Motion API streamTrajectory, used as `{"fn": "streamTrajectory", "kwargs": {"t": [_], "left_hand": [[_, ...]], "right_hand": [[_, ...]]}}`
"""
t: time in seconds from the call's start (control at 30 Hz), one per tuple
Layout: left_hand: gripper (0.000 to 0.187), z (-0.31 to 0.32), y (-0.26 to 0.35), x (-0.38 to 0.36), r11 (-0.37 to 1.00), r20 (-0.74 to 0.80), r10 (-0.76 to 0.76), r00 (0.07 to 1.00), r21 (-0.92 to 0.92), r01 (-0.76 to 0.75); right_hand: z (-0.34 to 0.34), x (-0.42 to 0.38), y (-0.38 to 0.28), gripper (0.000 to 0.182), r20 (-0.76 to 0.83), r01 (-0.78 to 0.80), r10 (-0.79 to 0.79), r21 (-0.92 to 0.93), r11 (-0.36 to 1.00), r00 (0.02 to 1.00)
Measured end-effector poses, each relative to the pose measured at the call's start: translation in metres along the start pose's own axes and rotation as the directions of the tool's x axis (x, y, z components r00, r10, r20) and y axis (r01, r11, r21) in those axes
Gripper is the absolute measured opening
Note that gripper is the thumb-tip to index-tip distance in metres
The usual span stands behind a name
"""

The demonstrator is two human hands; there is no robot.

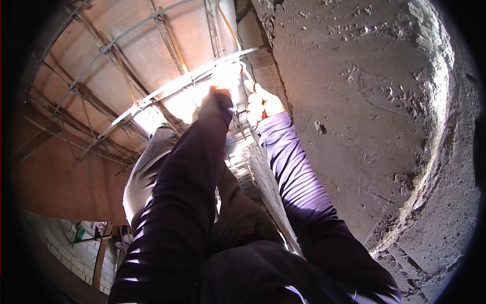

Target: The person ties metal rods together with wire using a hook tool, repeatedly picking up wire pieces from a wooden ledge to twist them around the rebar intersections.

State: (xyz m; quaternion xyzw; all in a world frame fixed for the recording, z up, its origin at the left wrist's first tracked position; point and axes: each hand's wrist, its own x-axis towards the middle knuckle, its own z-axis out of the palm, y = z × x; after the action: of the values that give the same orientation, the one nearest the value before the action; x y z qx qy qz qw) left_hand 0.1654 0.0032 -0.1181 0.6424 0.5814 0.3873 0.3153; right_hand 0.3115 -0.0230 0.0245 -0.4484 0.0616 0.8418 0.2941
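Note:
Both my arms, in dark purple sleeves, reach forward to a steel reinforcing bar (174, 83) beside the concrete wall. My left hand (221, 87) is at the bar, largely washed out by glare, its fingers lost in the bright light. Just right of it, my right hand (266, 104) is closed with fingers curled and thumb raised. A thin rod (247, 72) runs from its fingertips up toward the bar's end; I cannot tell whether it is a tool or a piece of wire.
Crossing reinforcing bars (105, 49) span the reddish-brown panels (131, 28) at upper left. A rough grey concrete wall (349, 126) fills the right side. Below my hands, a narrow board (268, 182) slants downward. A block wall (71, 251) and wooden post (101, 256) show at lower left.

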Motion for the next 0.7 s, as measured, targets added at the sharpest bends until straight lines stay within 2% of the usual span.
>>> {"fn": "streamTrajectory", "kwargs": {"t": [0.07,0.1,0.13,0.17,0.2,0.23,0.27,0.3,0.33,0.37,0.4,0.43,0.47,0.5,0.53,0.57,0.6,0.63,0.67,0.7], "left_hand": [[0.027,0.019,-0.009,-0.006,0.903,-0.166,-0.052,0.985,-0.429,-0.025],[0.027,0.035,-0.024,-0.01,0.903,-0.163,-0.053,0.985,-0.43,-0.022],[0.029,0.052,-0.042,-0.012,0.76,-0.127,-0.188,0.974,-0.647,0.062],[0.032,0.061,-0.051,-0.013,0.558,-0.057,-0.305,0.951,-0.819,0.13],[0.032,0.05,-0.041,-0.009,0.557,-0.054,-0.301,0.952,-0.82,0.13],[0.032,0.038,-0.032,-0.008,0.58,0.034,-0.302,0.953,-0.786,0.212],[0.032,0.024,-0.017,-0.007,0.602,0.124,-0.305,0.944,-0.743,0.292],[0.032,0.015,-0.004,-0.003,0.602,0.128,-0.299,0.946,-0.744,0.29],[0.031,0.008,0.01,0.002,0.89,0.133,-0.278,0.951,-0.336,0.307],[0.031,0.004,0.022,0.002,0.959,0.145,-0.26,0.955,0.154,0.238],[0.031,0.0,0.034,-0.004,0.961,0.147,-0.253,0.956,0.151,0.231],[0.03,-0.006,0.045,-0.012,0.981,-0.045,-0.029,0.999,0.189,0.037],[0.029,-0.01,0.052,-0.012,0.954,-0.227,0.207,0.952,0.262,-0.145],[0.029,-0.005,0.039,-0.013,0.953,-0.231,0.213,0.949,0.263,-0.15],[0.029,-0.001,0.019,-0.021,0.939,-0.091,0.106,0.99,0.338,-0.069],[0.03,0.01,-0.01,-0.034,0.907,0.045,-0.02,0.999,0.421,0.0],[0.018,0.032,-0.052,-0.044,0.783,0.209,-0.094,0.973,0.619,-0.057],[0.018,0.028,-0.05,-0.049,0.784,0.216,-0.092,0.972,0.617,-0.063],[0.017,0.015,-0.039,-0.052,0.774,0.271,-0.137,0.953,0.629,-0.067],[0.018,-0.003,-0.023,-0.047,0.764,0.321,-0.184,0.929,0.642,-0.071]], "right_hand": [[-0.002,0.001,0.001,0.03,0.003,-0.001,0.001,0.028,1.0,1.0],[-0.002,0.001,0.0,0.029,-0.023,0.021,-0.022,-0.053,0.998,0.999],[0.0,0.0,-0.001,0.028,-0.046,0.043,-0.05,-0.134,0.99,0.998],[0.009,-0.004,-0.002,0.028,-0.047,0.048,-0.054,-0.132,0.99,0.997],[0.024,-0.01,-0.002,0.026,-0.101,0.111,-0.151,-0.324,0.94,0.983],[0.032,-0.014,-0.001,0.024,-0.138,0.153,-0.254,-0.504,0.85,0.957],[0.02,-0.007,-0.006,0.024,-0.107,0.151,-0.255,-0.569,0.808,0.961],[0.016,-0.001,-0.005,0.024,-0.108,0.156,-0.261,-0.568,0.808,0.959],[0.017,0.006,0.001,0.025,0.067,0.266,-0.588,-0.929,0.259,0.806],[0.02,0.01,0.006,0.027,0.393,0.139,-0.693,-0.909,-0.394,0.605],[0.035,-0.003,0.012,0.031,0.298,0.045,-0.699,-0.933,-0.356,0.65],[0.034,-0.006,0.016,0.03,0.161,-0.105,-0.692,-0.94,-0.326,0.704],[0.037,-0.01,0.019,0.031,0.161,-0.121,-0.693,-0.933,-0.34,0.703],[0.041,-0.015,0.02,0.032,0.161,-0.138,-0.693,-0.925,-0.354,0.703],[0.044,-0.018,0.02,0.032,0.161,-0.138,-0.695,-0.925,-0.353,0.701],[0.047,-0.023,0.019,0.033,0.218,-0.138,-0.671,-0.89,-0.435,0.708],[0.048,-0.027,0.018,0.033,0.27,-0.139,-0.644,-0.848,-0.511,0.716],[0.037,-0.021,0.012,0.033,0.264,-0.143,-0.648,-0.851,-0.505,0.714],[0.017,-0.006,0.0,0.033,0.117,0.027,-0.521,-0.984,-0.177,0.846],[-0.002,0.007,-0.004,0.033,0.044,0.116,-0.322,-0.972,0.206,0.946]]}}
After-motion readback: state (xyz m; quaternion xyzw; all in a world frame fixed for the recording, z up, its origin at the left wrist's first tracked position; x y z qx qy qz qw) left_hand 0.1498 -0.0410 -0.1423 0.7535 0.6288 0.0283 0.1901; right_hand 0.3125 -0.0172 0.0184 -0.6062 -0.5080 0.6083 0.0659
